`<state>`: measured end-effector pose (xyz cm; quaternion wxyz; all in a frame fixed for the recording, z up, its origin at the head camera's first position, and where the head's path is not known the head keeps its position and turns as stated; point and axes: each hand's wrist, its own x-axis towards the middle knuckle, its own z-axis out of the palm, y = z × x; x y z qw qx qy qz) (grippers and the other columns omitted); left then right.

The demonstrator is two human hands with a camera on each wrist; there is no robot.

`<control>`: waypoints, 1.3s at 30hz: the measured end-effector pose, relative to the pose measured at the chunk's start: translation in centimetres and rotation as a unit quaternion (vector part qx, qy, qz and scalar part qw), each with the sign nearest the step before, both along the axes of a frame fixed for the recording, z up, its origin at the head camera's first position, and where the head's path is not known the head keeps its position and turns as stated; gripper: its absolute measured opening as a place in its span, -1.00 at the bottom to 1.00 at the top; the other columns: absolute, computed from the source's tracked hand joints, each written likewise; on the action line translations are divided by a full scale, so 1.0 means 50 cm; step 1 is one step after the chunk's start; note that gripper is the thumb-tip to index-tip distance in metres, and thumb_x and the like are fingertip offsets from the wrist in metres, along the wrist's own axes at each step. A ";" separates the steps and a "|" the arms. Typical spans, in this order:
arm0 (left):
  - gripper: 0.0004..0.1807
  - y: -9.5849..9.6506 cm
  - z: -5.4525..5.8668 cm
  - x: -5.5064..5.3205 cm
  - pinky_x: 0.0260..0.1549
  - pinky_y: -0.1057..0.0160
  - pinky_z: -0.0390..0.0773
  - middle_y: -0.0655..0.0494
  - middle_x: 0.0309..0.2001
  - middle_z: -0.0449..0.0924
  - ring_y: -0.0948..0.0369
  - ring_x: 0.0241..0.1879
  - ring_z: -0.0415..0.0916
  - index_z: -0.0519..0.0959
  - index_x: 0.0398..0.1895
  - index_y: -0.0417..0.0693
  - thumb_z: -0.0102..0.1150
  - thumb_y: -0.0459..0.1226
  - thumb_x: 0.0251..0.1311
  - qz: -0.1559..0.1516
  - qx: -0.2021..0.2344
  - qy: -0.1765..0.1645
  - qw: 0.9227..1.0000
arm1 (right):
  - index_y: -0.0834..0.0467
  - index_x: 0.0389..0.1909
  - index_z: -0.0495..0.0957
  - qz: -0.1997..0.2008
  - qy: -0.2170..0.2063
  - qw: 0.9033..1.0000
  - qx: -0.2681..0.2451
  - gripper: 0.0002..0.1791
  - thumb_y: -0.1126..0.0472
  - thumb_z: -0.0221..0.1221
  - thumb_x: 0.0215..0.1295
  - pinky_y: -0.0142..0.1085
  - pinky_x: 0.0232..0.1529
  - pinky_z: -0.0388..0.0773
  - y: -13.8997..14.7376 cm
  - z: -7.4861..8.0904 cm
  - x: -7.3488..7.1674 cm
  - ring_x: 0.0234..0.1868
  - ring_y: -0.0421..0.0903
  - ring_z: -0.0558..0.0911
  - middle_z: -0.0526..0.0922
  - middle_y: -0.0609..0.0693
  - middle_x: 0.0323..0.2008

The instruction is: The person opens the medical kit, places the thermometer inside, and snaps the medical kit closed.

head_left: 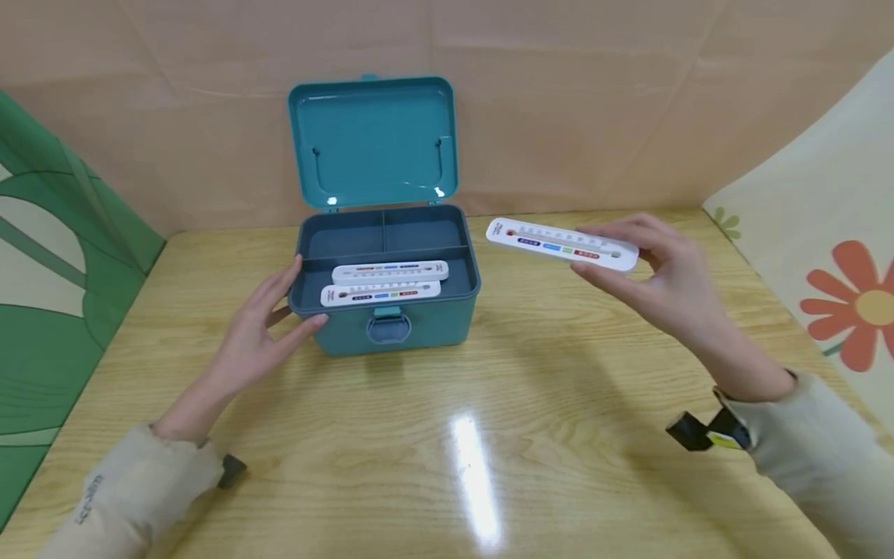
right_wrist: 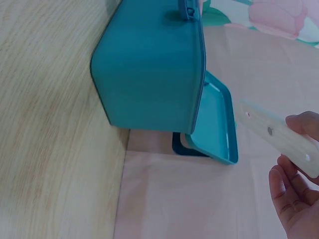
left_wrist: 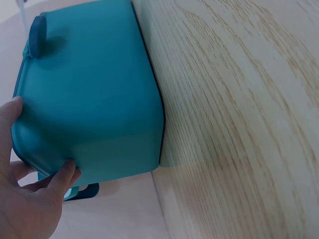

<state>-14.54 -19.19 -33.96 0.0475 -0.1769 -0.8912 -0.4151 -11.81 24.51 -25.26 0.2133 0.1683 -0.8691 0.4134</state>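
My right hand point(head_left: 673, 283) pinches one end of a white wall thermometer point(head_left: 541, 241) between thumb and fingers. The strip is held in the air right of a teal storage box point(head_left: 440, 328), its scale facing me; the right wrist view shows its plain back. My left hand point(head_left: 254, 338) grips the box's front left corner, thumb at the front and fingers along the side. Two more thermometers, an upper one point(head_left: 391, 272) and a lower one point(head_left: 380, 294), lie side by side in the long front compartment.
The box's lid point(head_left: 377, 144) stands raised at the back. Two smaller compartments lie behind the front one, and a latch point(head_left: 389, 328) hangs on the front. A wood-grain table point(head_left: 559, 450) carries the box, with a beige cloth point(head_left: 559, 109) behind.
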 end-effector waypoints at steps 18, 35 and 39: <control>-0.12 -0.001 -0.001 0.001 0.14 -0.18 0.46 -0.09 0.48 0.05 -0.13 0.39 0.14 0.02 0.52 0.16 0.28 -0.16 0.21 -0.001 0.004 0.007 1.000 | 0.20 -0.01 0.66 0.057 0.005 0.998 -0.033 -0.55 0.43 0.40 -0.02 -0.56 -0.45 0.36 -0.056 -0.001 -0.025 -0.27 -0.22 0.44 0.61 -0.18 -0.17; -0.12 0.001 -0.002 -0.002 0.15 -0.18 0.46 -0.09 0.48 0.05 -0.13 0.39 0.13 0.00 0.52 0.20 0.27 -0.14 0.21 0.004 0.000 0.007 1.000 | 0.15 -0.03 0.67 0.080 -0.014 0.997 0.012 -0.59 0.34 0.40 0.02 -0.49 -0.38 0.39 -0.107 -0.016 -0.049 -0.29 -0.20 0.44 0.61 -0.04 -0.20; -0.12 0.000 -0.002 -0.002 0.14 -0.18 0.47 -0.10 0.47 0.06 -0.13 0.39 0.14 0.01 0.52 0.18 0.27 -0.16 0.21 0.003 0.002 0.010 1.000 | 0.14 -0.04 0.68 0.088 -0.017 0.996 0.020 -0.59 0.30 0.42 0.00 -0.44 -0.37 0.36 -0.122 -0.021 -0.055 -0.29 -0.21 0.43 0.63 -0.01 -0.21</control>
